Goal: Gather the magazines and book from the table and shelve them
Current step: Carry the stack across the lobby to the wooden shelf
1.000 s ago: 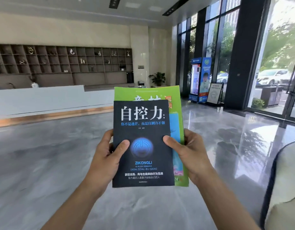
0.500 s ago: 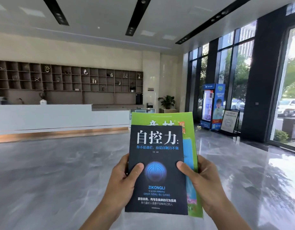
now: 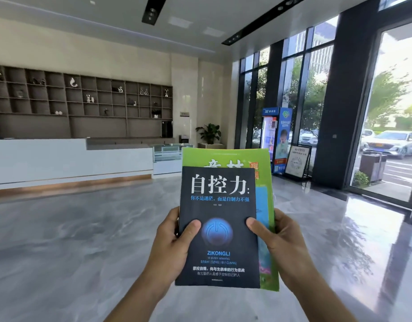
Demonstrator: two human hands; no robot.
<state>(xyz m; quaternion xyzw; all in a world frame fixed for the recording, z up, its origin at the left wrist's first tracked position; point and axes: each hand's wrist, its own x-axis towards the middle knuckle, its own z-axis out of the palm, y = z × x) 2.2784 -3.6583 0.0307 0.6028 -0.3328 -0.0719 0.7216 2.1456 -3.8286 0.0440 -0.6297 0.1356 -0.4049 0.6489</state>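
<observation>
A black book (image 3: pixel 220 196) with white Chinese title and a blue glowing symbol lies on top of green magazines (image 3: pixel 233 158), held upright in front of me as one stack. My left hand (image 3: pixel 171 247) grips the stack's left edge with the thumb on the black cover. My right hand (image 3: pixel 281 247) grips the right edge, its thumb also on the cover. How many magazines sit behind the book is hidden. A dark wall shelf (image 3: pixel 84 101) of square cubbies with small ornaments stands far across the lobby.
A long white reception counter (image 3: pixel 61 159) runs below the shelf. Polished grey marble floor (image 3: pixel 72 240) stretches ahead. At the right are glass walls, a blue vending machine (image 3: pixel 273 138), a standing sign (image 3: pixel 298 161) and a potted plant (image 3: pixel 209 133).
The view has tilted upward and swung, so the ceiling shows more and the stack sits lower in frame. Both hands keep the same grip on the stack.
</observation>
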